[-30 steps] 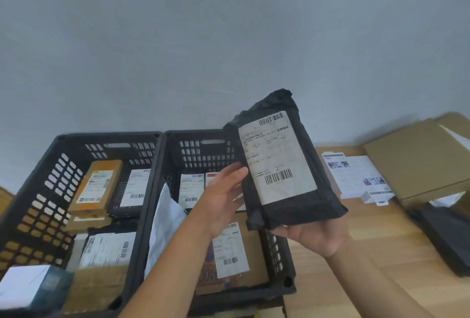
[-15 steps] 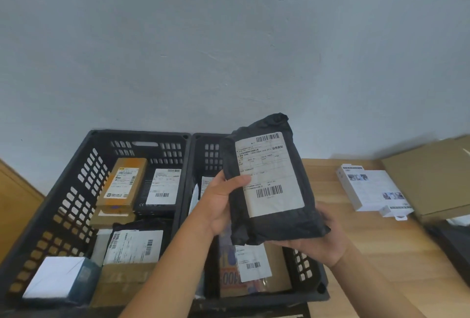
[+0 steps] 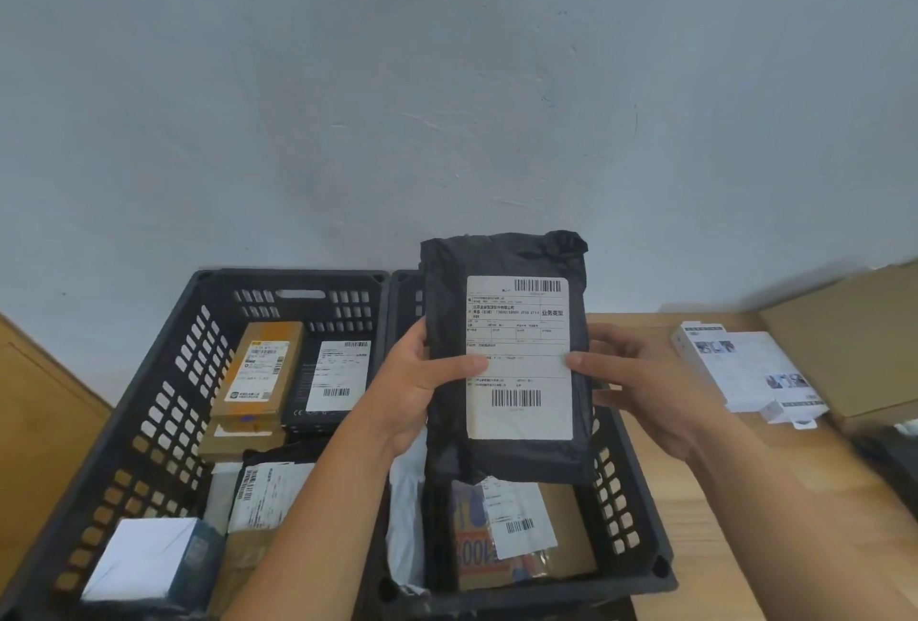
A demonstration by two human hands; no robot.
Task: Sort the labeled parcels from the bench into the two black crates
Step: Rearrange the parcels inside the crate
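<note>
- Two hands, one parcel: your left hand [image 3: 417,389] and right hand [image 3: 646,387] grip the black labelled parcel [image 3: 516,322] by its side edges, thumbs pressed on its white label. You hold it upright at centre frame, in front of the right crate.
- Two black crates stand side by side, touching, across the lower left and centre of the frame.
- The left crate [image 3: 164,402] holds an orange box [image 3: 261,372], a black box [image 3: 333,372] just beside it, a black bag [image 3: 268,486] and a white box [image 3: 144,556] at lower left, with brown cartons beneath.
- The right crate [image 3: 621,511] shows two items: a brown parcel [image 3: 521,531] and a white bag [image 3: 407,511], both partly hidden.
- The wooden bench [image 3: 695,521] at right carries a white carton [image 3: 745,367] and a cardboard box [image 3: 854,337]; a grey wall [image 3: 447,99] fills the upper frame.
</note>
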